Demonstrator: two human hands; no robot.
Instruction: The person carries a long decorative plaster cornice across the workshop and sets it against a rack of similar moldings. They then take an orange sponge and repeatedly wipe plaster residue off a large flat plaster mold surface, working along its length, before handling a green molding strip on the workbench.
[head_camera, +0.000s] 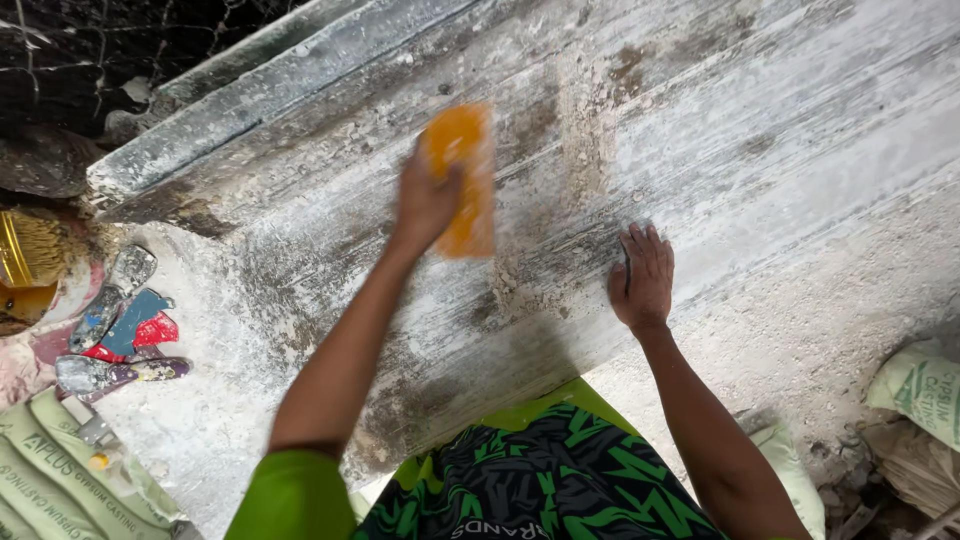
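Note:
My left hand (425, 200) grips an orange sanding block (465, 180) pressed flat on a long white plaster slab (760, 150); the block looks blurred. My right hand (642, 277) rests palm down on the same slab, fingers spread, a little to the right and lower. The slab surface is dusty, streaked white with brown and grey patches. My green sleeve and patterned black-green clothing show at the bottom.
Several plaster-caked putty knives and scrapers (115, 335) lie on the dusty floor at left. Printed plaster sacks lie at the lower left (50, 470) and right edge (925, 385). A gold and orange object (25, 265) sits at far left. Dark marble (90, 45) shows top left.

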